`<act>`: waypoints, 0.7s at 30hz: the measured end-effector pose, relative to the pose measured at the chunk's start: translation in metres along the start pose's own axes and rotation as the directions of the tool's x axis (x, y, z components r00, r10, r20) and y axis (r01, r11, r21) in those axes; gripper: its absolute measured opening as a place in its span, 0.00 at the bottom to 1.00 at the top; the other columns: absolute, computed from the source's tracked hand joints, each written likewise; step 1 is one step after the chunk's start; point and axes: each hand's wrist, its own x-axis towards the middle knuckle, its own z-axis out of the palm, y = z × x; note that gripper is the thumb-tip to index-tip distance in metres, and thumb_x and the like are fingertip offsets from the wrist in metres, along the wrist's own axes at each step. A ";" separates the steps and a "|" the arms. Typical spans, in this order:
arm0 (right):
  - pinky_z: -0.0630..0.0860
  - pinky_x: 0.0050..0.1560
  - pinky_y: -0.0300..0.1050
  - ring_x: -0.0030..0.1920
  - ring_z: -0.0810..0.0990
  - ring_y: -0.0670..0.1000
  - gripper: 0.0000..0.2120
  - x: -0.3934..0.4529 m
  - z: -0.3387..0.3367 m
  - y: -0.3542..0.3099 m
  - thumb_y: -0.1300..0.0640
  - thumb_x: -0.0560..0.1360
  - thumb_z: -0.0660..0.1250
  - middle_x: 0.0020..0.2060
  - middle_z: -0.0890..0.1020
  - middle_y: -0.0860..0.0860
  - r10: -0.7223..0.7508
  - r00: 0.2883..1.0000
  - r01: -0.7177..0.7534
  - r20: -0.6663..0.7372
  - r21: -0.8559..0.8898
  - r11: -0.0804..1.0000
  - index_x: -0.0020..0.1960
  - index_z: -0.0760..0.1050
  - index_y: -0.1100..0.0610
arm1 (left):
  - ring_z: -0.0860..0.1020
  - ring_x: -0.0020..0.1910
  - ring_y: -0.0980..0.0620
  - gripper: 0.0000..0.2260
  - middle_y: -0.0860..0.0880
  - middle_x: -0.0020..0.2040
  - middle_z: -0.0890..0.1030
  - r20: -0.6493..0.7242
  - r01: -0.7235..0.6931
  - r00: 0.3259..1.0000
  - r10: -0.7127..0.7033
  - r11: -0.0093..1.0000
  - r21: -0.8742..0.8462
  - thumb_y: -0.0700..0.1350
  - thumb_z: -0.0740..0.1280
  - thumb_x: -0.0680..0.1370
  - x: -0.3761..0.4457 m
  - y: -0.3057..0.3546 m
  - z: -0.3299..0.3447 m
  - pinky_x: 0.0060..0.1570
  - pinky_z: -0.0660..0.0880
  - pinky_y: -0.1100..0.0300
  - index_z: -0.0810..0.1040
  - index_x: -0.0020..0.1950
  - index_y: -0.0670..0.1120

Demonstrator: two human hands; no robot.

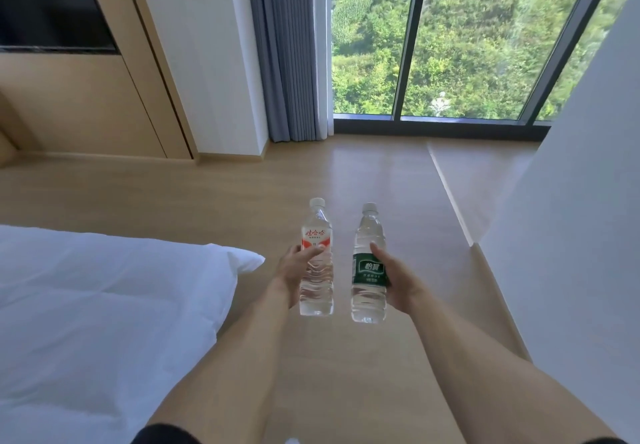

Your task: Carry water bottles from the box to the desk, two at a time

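While both arms reached out over the floor at centre frame, each of the hands carried one water bottle, upright and clear of any support. Left hand [294, 265] gripped the red-labelled bottle [316, 263] around its middle, thumb across the label, fingers curled behind. Right hand [394, 279] gripped the green-labelled bottle [369, 270] the same way, thumb lying along the label's right edge. Both bottles capped, apparently full, held side by side, near each other but not touching.

White bed [104, 305] filled the lower left of the frame, its corner just left of the left hand. Wooden floor [346, 173] ran ahead to a window [467, 38] at upper right, with a grey curtain [280, 48] to its left. Wood panelling with a dark screen [48, 3] sat at upper left; a white wall [581, 201] closed the right side.

Neither box nor surface was in view. Judged step: the carry leg, a pair of bottles in transit. Progress across the whole task could not be judged, no stock or placed bottles being visible. Next move would call for bringing the surface into sight, keeping both bottles upright, then standing each down on its base before letting go
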 end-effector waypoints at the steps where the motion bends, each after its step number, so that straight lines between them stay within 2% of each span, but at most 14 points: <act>1: 0.81 0.42 0.51 0.39 0.85 0.54 0.18 0.012 -0.001 -0.008 0.45 0.80 0.64 0.40 0.85 0.55 -0.004 1.000 0.005 0.006 -0.006 1.000 0.57 0.76 0.61 | 0.81 0.47 0.41 0.17 0.40 0.51 0.83 0.002 -0.001 1.000 0.001 1.000 -0.005 0.44 0.72 0.77 0.013 0.004 0.000 0.54 0.78 0.43 0.77 0.64 0.41; 6: 0.81 0.46 0.53 0.42 0.84 0.55 0.20 0.086 0.008 -0.049 0.44 0.79 0.65 0.43 0.84 0.57 -0.014 1.000 0.015 0.009 -0.074 0.997 0.60 0.76 0.61 | 0.81 0.48 0.42 0.16 0.42 0.49 0.83 0.015 -0.040 0.999 0.040 0.999 0.013 0.45 0.73 0.76 0.091 0.028 -0.010 0.57 0.77 0.42 0.79 0.62 0.42; 11: 0.80 0.46 0.52 0.41 0.83 0.56 0.22 0.180 0.034 -0.096 0.45 0.79 0.66 0.44 0.83 0.58 -0.016 1.000 0.017 0.007 -0.139 0.990 0.62 0.74 0.62 | 0.83 0.38 0.51 0.12 0.49 0.41 0.85 -0.010 -0.058 0.998 0.058 0.998 -0.019 0.45 0.74 0.75 0.188 0.069 -0.036 0.36 0.78 0.57 0.79 0.56 0.46; 14: 0.79 0.49 0.56 0.43 0.82 0.57 0.25 0.237 0.059 -0.126 0.45 0.78 0.66 0.45 0.81 0.59 0.000 1.000 0.003 0.019 -0.162 0.987 0.65 0.72 0.64 | 0.82 0.42 0.46 0.17 0.46 0.46 0.84 -0.015 -0.027 1.000 0.027 0.999 -0.018 0.47 0.75 0.73 0.240 0.100 -0.059 0.39 0.78 0.52 0.78 0.59 0.46; 16: 0.78 0.51 0.56 0.44 0.82 0.58 0.27 0.273 0.077 -0.144 0.46 0.78 0.66 0.47 0.81 0.60 0.007 0.999 -0.001 0.034 -0.170 0.986 0.67 0.71 0.65 | 0.80 0.43 0.42 0.19 0.41 0.49 0.82 -0.006 -0.003 1.000 0.003 1.000 -0.014 0.48 0.76 0.73 0.272 0.122 -0.076 0.37 0.78 0.50 0.76 0.61 0.46; 18: 0.79 0.51 0.55 0.45 0.82 0.58 0.26 0.307 0.095 -0.159 0.47 0.79 0.65 0.49 0.82 0.60 0.014 0.999 -0.006 0.049 -0.163 0.987 0.69 0.71 0.65 | 0.79 0.43 0.41 0.20 0.40 0.49 0.80 -0.006 0.014 1.000 -0.014 1.000 -0.014 0.48 0.76 0.73 0.301 0.142 -0.093 0.35 0.78 0.50 0.75 0.61 0.47; 21: 0.79 0.53 0.56 0.48 0.83 0.58 0.25 0.352 0.116 -0.173 0.48 0.81 0.64 0.52 0.82 0.61 0.029 0.997 -0.017 0.074 -0.157 0.988 0.70 0.71 0.65 | 0.80 0.43 0.41 0.20 0.39 0.50 0.81 -0.018 0.013 1.000 -0.013 1.000 -0.011 0.48 0.76 0.72 0.338 0.162 -0.114 0.40 0.79 0.46 0.75 0.62 0.47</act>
